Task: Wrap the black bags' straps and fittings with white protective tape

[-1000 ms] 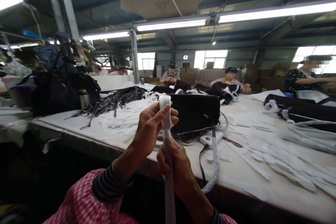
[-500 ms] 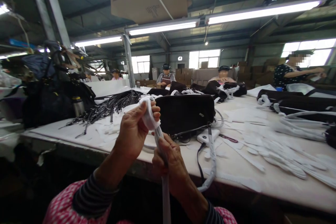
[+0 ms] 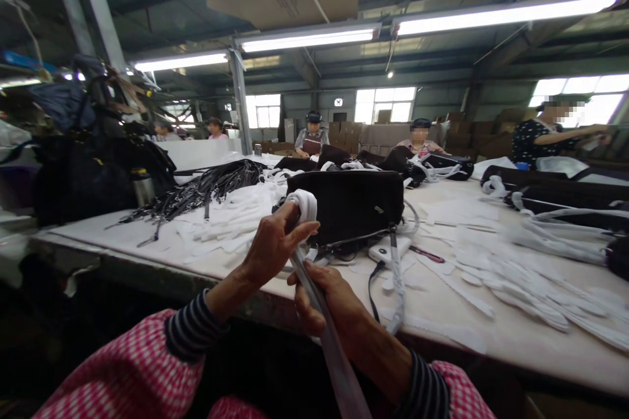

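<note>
My left hand (image 3: 272, 239) is closed around a coiled white strip (image 3: 305, 204), its thumb stretched across the front; the fingertips behind the coil are hidden. From the coil a pale, translucent-looking wrapped strap (image 3: 337, 357) runs down toward my lap. Lower down, my right hand (image 3: 334, 298) loosely grips this strap, which passes between thumb and curled fingers. Just beyond both hands, a black bag (image 3: 351, 206) stands on the table, with a wrapped strap (image 3: 396, 281) hanging from its right side over the front edge.
On the pale table (image 3: 442, 304) lie white cut pieces (image 3: 521, 288), a dark red cutter (image 3: 426, 254) and a white device (image 3: 388, 250) with a black cord. Black straps (image 3: 216, 186) are heaped at left near a bottle (image 3: 142, 188). More black bags (image 3: 565, 200) lie right. Several people sit or stand beyond.
My left hand has lowered slightly and its thumb has stretched out. My right hand has shifted right and down with looser fingers. The strap's lower end has swung right.
</note>
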{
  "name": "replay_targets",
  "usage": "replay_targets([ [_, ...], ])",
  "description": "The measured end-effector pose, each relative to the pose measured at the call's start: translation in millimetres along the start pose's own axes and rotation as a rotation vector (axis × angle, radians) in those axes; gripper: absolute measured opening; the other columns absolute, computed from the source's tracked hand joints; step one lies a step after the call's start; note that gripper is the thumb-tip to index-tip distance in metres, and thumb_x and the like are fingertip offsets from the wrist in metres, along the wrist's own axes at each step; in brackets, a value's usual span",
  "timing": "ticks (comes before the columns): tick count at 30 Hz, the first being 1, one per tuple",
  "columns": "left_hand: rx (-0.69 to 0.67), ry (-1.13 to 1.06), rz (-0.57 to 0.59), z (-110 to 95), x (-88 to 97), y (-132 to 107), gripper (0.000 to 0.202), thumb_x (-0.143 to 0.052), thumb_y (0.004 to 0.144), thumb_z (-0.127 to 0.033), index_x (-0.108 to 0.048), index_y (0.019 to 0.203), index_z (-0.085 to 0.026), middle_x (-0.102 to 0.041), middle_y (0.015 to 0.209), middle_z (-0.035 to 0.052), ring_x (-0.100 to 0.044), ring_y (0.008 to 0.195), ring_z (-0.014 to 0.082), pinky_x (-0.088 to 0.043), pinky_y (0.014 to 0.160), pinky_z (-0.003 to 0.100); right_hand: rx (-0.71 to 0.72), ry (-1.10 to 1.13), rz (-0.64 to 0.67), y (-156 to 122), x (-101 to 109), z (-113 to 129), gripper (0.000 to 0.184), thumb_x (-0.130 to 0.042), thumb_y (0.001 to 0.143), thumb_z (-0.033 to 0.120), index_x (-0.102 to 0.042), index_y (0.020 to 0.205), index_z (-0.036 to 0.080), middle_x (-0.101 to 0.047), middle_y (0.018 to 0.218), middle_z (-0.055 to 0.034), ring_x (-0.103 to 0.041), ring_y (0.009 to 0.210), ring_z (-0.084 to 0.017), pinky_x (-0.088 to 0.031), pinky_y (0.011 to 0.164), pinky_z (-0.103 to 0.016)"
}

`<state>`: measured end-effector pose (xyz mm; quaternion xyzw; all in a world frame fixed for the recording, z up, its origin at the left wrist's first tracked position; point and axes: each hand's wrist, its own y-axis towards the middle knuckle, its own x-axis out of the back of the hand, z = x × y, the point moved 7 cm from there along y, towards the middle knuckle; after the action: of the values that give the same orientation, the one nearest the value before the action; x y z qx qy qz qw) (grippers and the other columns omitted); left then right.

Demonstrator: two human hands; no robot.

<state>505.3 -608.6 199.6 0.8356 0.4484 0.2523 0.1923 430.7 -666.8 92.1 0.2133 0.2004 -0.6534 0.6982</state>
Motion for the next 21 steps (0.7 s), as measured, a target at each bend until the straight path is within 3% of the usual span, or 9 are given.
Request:
replay_targets([
  [6,0.036,-0.068,0.127,-11,-2.1,4,0.029,-0.073,0.09,-0.043,-0.068,0.103,-0.018,-0.072,0.091,0.0046,-0.076,0.088,0.0252,-0.053,0.064,0.024,-0.006,0.005,0.023,-1,-1,9,0.047,-0.061,0.095,0.056,-0.065,0.105,0.009,-0.054,0.045,0.0066,-0.034,0.03,-0.007,-0.027,0.033,-0.018],
  [10,0.006,-0.158,0.021,-24,4.3,1,0.028,-0.075,0.09,-0.04,-0.068,0.105,-0.017,-0.075,0.097,0.0056,-0.077,0.091,0.0244,-0.059,0.071,0.026,0.088,-0.073,0.083,-2,-8,19,0.051,-0.058,0.097,0.06,-0.059,0.119,0.015,-0.057,0.046,0.0069,-0.036,0.03,-0.007,-0.028,0.034,-0.016],
  [15,-0.062,-0.359,-0.148,-43,13.2,0,0.029,-0.076,0.089,-0.036,-0.071,0.11,-0.016,-0.078,0.102,0.0068,-0.077,0.085,0.0193,-0.06,0.078,0.025,0.096,-0.029,0.054,4,-15,27,0.04,-0.076,0.086,0.049,-0.062,0.102,0.015,-0.073,0.081,-0.0053,-0.06,0.055,-0.011,-0.043,0.043,-0.017],
  [21,-0.055,-0.636,-0.261,-56,31.0,0,0.029,-0.08,0.086,-0.033,-0.073,0.105,-0.013,-0.08,0.095,0.0075,-0.076,0.078,0.0161,-0.061,0.079,0.025,0.227,-0.034,0.055,-1,-29,37,0.027,-0.069,0.093,0.04,-0.06,0.103,0.018,-0.055,0.066,0.0059,-0.03,0.045,-0.004,-0.021,0.041,-0.016],
])
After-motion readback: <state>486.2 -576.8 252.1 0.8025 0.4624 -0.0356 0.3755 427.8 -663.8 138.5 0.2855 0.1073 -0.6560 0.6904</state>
